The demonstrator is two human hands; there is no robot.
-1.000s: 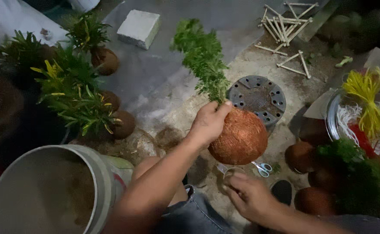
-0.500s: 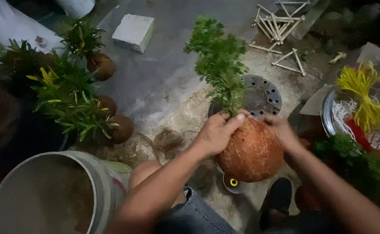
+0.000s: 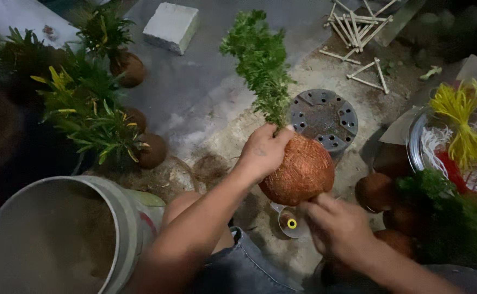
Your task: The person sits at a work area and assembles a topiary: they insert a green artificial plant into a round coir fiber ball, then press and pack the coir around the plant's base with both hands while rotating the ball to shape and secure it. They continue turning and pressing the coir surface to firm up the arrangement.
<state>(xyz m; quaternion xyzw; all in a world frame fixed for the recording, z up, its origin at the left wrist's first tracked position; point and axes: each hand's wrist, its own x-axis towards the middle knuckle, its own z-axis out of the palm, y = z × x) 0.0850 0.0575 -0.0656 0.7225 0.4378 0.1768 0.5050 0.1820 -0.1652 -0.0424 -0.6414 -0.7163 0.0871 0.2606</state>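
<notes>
The left hand (image 3: 263,152) clasps the top of the string-wrapped root ball (image 3: 299,170) — its green plant (image 3: 261,62) rising above the grip — while the right hand (image 3: 339,228), fingers curled, touches the ball's underside.

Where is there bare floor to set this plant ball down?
Bare floor lies between the white block, the round perforated tray and the finished plants. The right side is crowded: bowl of strings, more balls.
</notes>
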